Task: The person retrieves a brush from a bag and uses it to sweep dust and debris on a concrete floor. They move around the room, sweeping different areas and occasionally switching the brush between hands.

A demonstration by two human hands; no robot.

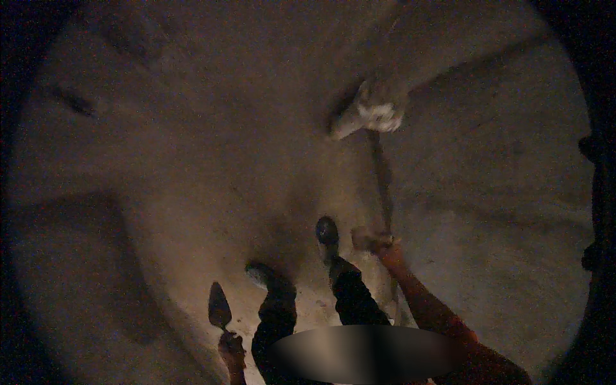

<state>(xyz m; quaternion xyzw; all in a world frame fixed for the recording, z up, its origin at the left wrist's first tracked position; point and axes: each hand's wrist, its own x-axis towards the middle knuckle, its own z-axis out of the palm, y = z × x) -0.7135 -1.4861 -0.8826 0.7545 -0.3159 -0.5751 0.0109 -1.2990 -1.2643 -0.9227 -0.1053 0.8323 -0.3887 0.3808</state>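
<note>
In the dim light, my left hand is closed around the handle of a pointed trowel. Its dark blade points forward, left of my feet. My right hand reaches out in front of my right leg, beside a long dark strip. The fingers look closed on a small tan shape, too blurred to name. Whether the strip is a pole, a shadow or an edge cannot be told.
A pale whitish object, blurred, lies ahead on the right, at the strip's far end. My dark shoes stand on a dusty brown floor. A grey surface spans the right side. A small dark thing lies far left.
</note>
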